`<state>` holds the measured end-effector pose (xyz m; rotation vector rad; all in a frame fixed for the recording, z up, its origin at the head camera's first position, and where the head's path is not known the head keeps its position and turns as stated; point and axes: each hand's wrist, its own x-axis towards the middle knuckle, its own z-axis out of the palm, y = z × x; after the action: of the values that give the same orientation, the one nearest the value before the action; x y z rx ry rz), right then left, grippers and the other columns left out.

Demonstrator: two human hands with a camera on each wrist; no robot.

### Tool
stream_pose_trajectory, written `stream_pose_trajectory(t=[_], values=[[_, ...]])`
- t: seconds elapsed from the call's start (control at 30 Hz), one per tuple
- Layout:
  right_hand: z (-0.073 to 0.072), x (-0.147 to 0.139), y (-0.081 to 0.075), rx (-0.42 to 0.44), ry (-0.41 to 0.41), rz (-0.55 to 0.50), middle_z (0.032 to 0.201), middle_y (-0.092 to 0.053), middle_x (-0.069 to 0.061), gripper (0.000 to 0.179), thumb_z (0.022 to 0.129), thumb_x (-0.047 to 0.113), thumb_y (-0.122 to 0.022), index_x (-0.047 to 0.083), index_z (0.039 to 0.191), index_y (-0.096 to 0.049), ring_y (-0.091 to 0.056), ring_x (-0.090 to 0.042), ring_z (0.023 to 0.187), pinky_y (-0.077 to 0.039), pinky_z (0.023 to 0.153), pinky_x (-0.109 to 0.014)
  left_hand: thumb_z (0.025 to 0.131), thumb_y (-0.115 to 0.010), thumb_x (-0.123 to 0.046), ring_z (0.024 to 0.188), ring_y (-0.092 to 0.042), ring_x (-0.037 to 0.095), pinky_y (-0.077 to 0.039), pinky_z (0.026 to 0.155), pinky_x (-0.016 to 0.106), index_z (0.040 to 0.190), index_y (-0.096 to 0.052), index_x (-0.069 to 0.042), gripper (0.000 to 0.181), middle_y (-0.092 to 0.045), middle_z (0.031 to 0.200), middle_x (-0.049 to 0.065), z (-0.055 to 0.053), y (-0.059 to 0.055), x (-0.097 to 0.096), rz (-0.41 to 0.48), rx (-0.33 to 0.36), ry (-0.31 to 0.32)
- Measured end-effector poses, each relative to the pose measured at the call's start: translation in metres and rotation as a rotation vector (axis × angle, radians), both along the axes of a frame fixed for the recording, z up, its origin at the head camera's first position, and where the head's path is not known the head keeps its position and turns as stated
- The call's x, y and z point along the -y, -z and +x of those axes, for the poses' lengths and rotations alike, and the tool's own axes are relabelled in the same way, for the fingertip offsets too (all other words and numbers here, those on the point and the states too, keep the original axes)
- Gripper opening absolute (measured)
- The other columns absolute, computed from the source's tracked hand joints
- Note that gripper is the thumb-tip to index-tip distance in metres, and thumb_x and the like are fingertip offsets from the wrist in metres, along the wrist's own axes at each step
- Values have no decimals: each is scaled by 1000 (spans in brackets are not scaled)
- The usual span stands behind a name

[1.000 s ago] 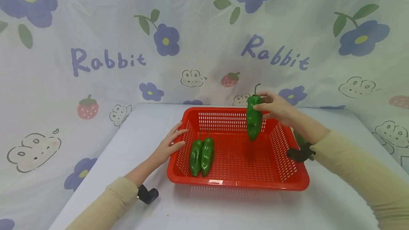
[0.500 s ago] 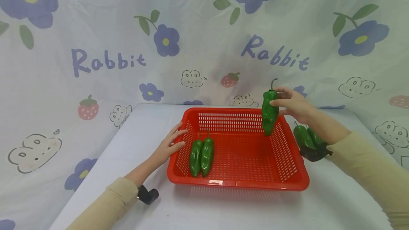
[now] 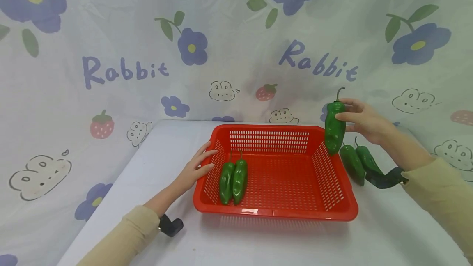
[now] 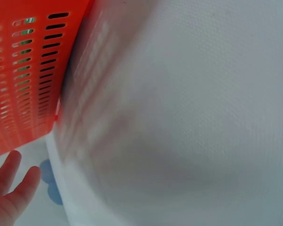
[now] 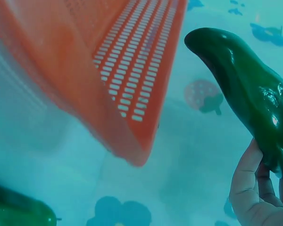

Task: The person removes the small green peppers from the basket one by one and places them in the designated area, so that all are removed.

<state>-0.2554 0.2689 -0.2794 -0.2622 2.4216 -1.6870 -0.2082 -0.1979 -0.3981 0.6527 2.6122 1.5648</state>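
My right hand (image 3: 367, 122) pinches a green pepper (image 3: 335, 128) near its stem end. The pepper hangs stem up, above the right back corner of a red plastic basket (image 3: 273, 213). In the right wrist view the held pepper (image 5: 245, 84) is apart from the basket wall (image 5: 127, 70). My left hand (image 3: 196, 166) rests on the basket's left rim with its fingers spread and fairly straight. Inside the basket, a green pepper (image 3: 226, 183) and another green pepper (image 3: 239, 180) lie side by side at the left.
Outside the basket's right wall, one green pepper (image 3: 352, 163) and a second green pepper (image 3: 367, 160) lie on the white table (image 3: 177, 134), partly covered by my right arm and its wrist camera (image 3: 386, 177). A patterned cloth (image 3: 236, 44) hangs behind.
My right hand has moved right with the pepper, from over the basket's inside to above its right back corner. More of the peppers outside now shows. The left hand stays put.
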Motion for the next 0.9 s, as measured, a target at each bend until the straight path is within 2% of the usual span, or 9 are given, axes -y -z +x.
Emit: stream_pose_trajectory(t=[0.3, 0.5, 0.57, 0.73, 0.83, 0.9], values=[[2, -27, 2, -11, 73, 15, 104, -47, 19, 71, 91, 21, -55, 5, 145, -12, -60, 3, 84, -51, 74, -19, 92, -50, -18, 136, -19, 37, -46, 90, 50, 134, -43, -5, 44, -13, 152, 9, 0, 0, 0, -3, -6, -1], [2, -46, 7, -15, 73, -16, 99, -51, 24, 75, 91, 15, -54, 2, 146, -5, -59, 3, 84, -50, 71, -18, 92, -50, -16, 135, -19, 37, -47, 88, 48, 133, -44, -4, 43, -13, 152, 9, -1, 1, 0, 5, -8, 0], [1, -54, 9, -14, 69, -74, 98, -55, 23, 70, 91, 11, -54, 5, 146, -10, -60, 2, 83, -51, 69, -18, 92, -50, -16, 135, -20, 38, -48, 87, 46, 133, -44, -4, 44, -13, 152, 9, 0, 1, 0, 11, -4, 2], [1, -70, 15, -28, 75, -120, 95, -59, 20, 51, 91, 6, -53, 15, 135, -28, -61, 1, 82, -50, 66, -17, 92, -50, -17, 135, -20, 38, -49, 86, 45, 134, -43, -3, 44, -12, 153, 9, 0, 0, 0, 15, 5, 1], [2, -77, 17, -46, 101, -47, 95, -57, 23, 52, 91, 10, -54, 14, 136, -27, -60, 3, 83, -50, 67, -16, 92, -50, -18, 136, -18, 37, -47, 89, 48, 134, -43, -4, 44, -13, 153, 9, 0, 0, -1, 10, 5, -3], [2, -81, 19, -52, 119, 3, 95, -55, 26, 59, 91, 13, -54, 11, 140, -22, -58, 6, 84, -49, 68, -15, 92, -49, -18, 136, -17, 37, -45, 90, 50, 134, -43, -5, 44, -13, 153, 9, 0, 1, -1, 6, 3, -6]])
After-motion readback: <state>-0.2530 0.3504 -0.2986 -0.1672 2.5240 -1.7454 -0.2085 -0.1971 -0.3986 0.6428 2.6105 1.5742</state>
